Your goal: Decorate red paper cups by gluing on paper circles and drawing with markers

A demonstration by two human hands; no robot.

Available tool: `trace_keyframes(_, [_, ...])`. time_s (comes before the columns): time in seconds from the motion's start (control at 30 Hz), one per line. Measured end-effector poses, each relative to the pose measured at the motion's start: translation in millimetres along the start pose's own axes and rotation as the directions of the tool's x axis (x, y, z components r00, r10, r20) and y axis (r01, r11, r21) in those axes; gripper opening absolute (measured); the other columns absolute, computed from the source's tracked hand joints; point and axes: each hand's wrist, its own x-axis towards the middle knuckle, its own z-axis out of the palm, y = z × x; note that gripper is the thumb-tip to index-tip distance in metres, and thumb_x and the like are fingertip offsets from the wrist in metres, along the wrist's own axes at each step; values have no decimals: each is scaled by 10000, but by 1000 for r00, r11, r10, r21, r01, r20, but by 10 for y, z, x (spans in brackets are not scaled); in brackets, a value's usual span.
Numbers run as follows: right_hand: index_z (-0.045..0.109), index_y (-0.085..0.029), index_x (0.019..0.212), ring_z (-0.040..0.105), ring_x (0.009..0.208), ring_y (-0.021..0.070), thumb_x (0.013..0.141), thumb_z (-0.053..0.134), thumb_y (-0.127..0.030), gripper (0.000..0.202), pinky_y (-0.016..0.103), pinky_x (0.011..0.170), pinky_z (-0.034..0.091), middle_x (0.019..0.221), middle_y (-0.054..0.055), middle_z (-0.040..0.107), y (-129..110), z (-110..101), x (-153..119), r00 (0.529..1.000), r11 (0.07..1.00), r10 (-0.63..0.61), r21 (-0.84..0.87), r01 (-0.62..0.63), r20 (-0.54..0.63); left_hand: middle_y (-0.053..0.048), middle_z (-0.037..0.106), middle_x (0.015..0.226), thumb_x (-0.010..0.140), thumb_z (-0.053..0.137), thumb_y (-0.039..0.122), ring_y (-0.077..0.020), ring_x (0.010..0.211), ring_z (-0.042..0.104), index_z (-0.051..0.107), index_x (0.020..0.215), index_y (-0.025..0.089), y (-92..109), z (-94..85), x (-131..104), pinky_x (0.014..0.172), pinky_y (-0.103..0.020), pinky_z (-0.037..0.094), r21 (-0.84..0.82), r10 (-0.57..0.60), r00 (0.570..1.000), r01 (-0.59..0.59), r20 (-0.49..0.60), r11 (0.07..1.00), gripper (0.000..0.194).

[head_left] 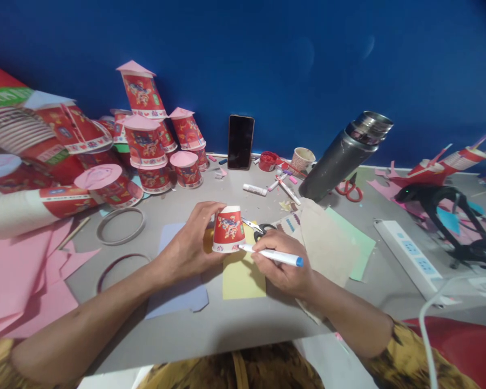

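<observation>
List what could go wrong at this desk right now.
The right hand holds the marker with its tip at the rim of the cup, so a slip might leave a stray mark.
The scissors lie close by the right hand, which might bump them.
The stacked cups stand in tiers, so a knock might topple them.

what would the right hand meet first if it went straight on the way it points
Likely the red cup in the left hand; the marker in the right hand points at its white band, contact unclear.
</observation>
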Motion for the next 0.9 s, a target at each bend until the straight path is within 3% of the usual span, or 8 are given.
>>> trace_keyframes(0.53, [685,-235,926,692,653,167,1011,641,-213,98,304,639,542,761,18,760,-13,-19,21,999,999,30,-18,-30,-21,-129,569,1389,858,838,458,-359,1324,631,453,1430,282,-54,33,-14,1115,-594,578,-13,-46,999,46,-28,999,711])
trace_keyframes(0.73, [689,-232,917,701,662,164,1019,632,-215,118,298,649,545,770,20,768,-9,-8,17,999,999,48,-1,-48,20,-134,575,1394,833,863,437,-364,1316,644,475,1432,279,-82,46,-26,1114,-596,583,-22,-61,997,60,-42,998,731])
trace_keyframes(0.9, [687,-235,923,698,651,167,1002,647,-207,93,300,640,550,766,19,767,-5,-15,14,999,999,40,5,-40,-15,-137,596,1380,825,876,439,-364,1286,663,487,1426,274,-50,35,-12,1090,-604,595,-27,-57,998,56,-42,998,734])
